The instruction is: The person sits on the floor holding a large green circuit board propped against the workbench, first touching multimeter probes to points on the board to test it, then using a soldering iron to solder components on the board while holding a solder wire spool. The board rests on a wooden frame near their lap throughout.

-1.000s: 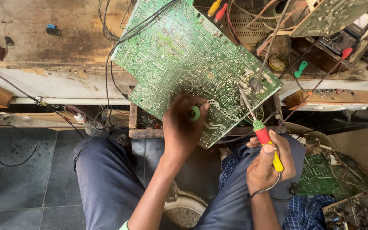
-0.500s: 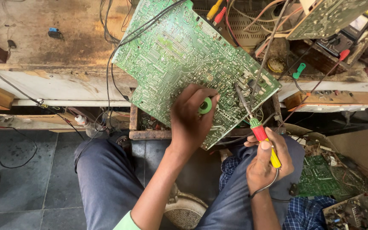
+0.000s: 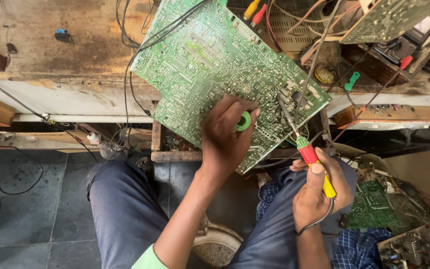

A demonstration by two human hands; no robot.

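Workbench (image 3: 75, 94) fills the top of view, worn and stained, its pale front edge running left to right just above the person's knees. Floor (image 3: 21, 209) of dark tiles lies open at lower left, w/ only a loose black wire (image 3: 23, 187) looping across it; that's the widest free room. Next down in size, large green circuit board (image 3: 215, 65) sits tilted, solder side up, upper part lying on the bench, lower corner hanging past the bench edge over a small wooden tray (image 3: 175, 155) and the lap. Black cables run from its top-left edge off along the bench. Right side is crowded: more boards (image 3: 374, 209), a scrap pile by the right thigh, a meter (image 3: 414, 35) w/ red and green probe leads at upper right, so little room there. Left hand (image 3: 227, 137) rests on the board's lower edge, fingers curled shut around a small green spool (image 3: 244, 121), thumb side toward the board's middle. Right hand (image 3: 319, 192) sits lower right, just off the board's corner, closed in a pen-type grip on a soldering iron (image 3: 307, 149) w/ red-and-yellow handle; its cord loops under the wrist. Iron's metal tip (image 3: 280, 102) touches the board near its right edge, approx beside the left fingertips.
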